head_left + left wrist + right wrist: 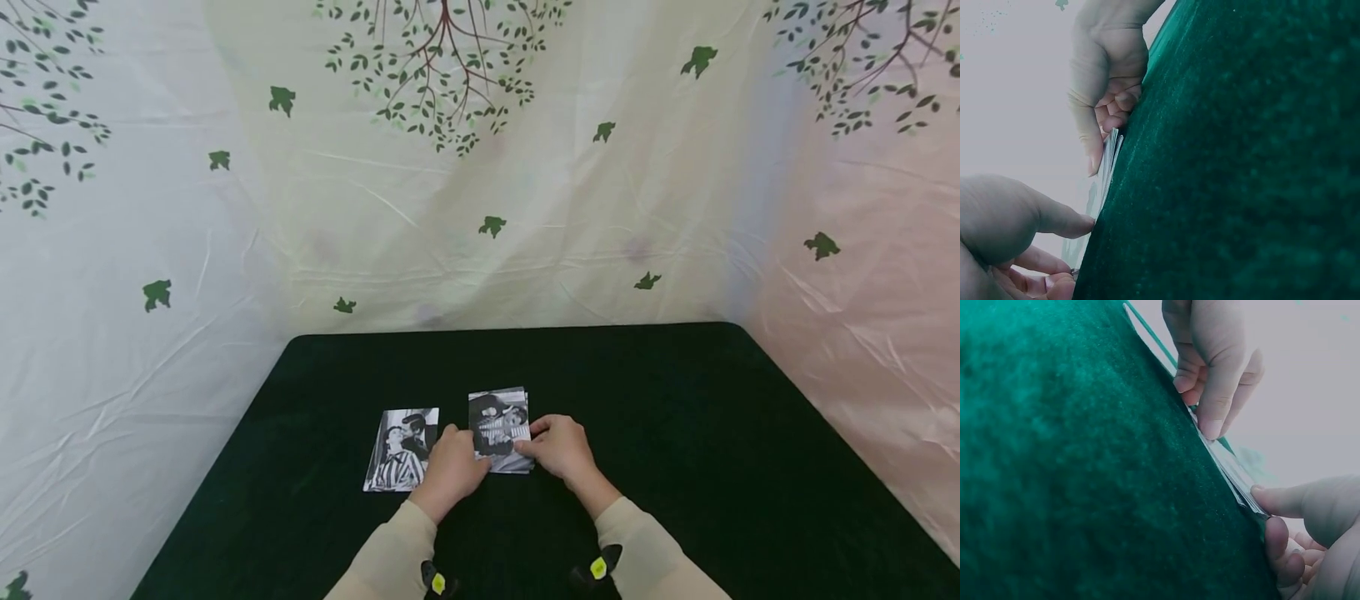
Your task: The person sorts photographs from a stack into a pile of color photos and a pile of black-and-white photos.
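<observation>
A small stack of black-and-white photo cards (498, 421) stands at the middle of the dark green table, its edges slightly uneven. My left hand (453, 467) holds its left side, with the thumb at the near edge. On the right side, my right hand (561, 448) pinches the stack, thumb on top and fingers at the edge. Seen side-on in the right wrist view, several layered cards (1229, 472) lie between the two hands. Left of my left hand lies another photo pile (400, 450), its top picture showing two people, one in stripes.
The table (675, 433) has a dark green velvety cover and rounded far corners. Pale cloth (420, 250) printed with leaves and branches hangs behind it and along both sides.
</observation>
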Available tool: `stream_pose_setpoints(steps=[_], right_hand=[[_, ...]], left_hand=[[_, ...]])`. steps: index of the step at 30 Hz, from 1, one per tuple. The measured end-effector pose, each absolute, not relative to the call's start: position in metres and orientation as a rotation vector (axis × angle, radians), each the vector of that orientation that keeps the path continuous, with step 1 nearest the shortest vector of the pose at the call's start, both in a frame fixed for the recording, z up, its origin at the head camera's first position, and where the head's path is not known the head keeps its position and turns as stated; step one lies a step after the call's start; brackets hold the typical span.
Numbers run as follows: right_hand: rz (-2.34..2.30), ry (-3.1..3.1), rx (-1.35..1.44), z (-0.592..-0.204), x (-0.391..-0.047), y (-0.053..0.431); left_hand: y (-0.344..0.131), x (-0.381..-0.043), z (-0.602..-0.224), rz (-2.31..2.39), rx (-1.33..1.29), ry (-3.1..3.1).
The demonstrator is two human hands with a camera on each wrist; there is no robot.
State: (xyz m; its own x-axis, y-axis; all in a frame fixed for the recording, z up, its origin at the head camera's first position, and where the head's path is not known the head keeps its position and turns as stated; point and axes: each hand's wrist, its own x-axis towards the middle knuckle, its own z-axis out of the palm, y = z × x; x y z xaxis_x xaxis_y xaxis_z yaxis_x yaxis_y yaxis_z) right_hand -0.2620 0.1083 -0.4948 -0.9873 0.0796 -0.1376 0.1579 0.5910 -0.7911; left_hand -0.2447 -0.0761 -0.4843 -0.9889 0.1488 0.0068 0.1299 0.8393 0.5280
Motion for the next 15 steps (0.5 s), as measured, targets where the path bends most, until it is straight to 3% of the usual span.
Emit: stream_pose_setpoints(steps=[15], right_hand=[[-1.527,2.533,0.217,-0.495,-0.2639,0.115]], left_hand=[[-0.0774,-0.2442,-0.483,0.898,0.212,2.937]])
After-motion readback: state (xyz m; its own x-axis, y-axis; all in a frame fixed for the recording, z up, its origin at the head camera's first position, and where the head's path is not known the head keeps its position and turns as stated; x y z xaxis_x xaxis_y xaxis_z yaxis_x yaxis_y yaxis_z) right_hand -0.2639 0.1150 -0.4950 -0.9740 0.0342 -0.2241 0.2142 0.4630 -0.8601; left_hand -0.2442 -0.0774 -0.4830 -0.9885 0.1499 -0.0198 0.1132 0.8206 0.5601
